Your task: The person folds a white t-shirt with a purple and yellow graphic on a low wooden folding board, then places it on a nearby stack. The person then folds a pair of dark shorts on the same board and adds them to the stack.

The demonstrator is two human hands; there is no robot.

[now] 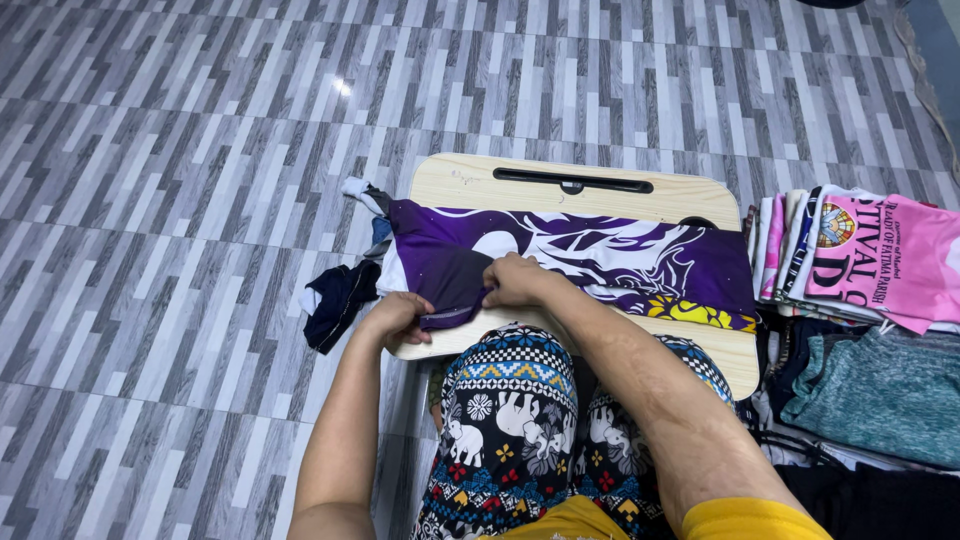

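Lap: your patterned trousers (510,420), printed with elephants, fill the near view, knees tucked under the near edge of the lap desk (470,180).
Left hand: your left hand (398,318) sits at the desk's near left corner, fingers curled shut on the hem of the purple shirt (600,262), pinning the folded part so it does not slip.
Right hand: your right hand (515,282) lies just beside the left, a little farther in, fingers bent down and pinching the same dark fold, as if to keep the crease flat.
Purple shirt: it is spread across the desk from left edge to right edge, with white swirls and a yellow patch near the right near corner.
Desk: pale wood, with a dark slot along its far edge, bare there.
Left of desk: a dark garment (338,300) lies crumpled on the striped floor (180,150), touching the desk's left edge.
Right of desk: a stack of folded shirts (850,255), pink on top, and a teal garment (880,390) nearer you, within reach.
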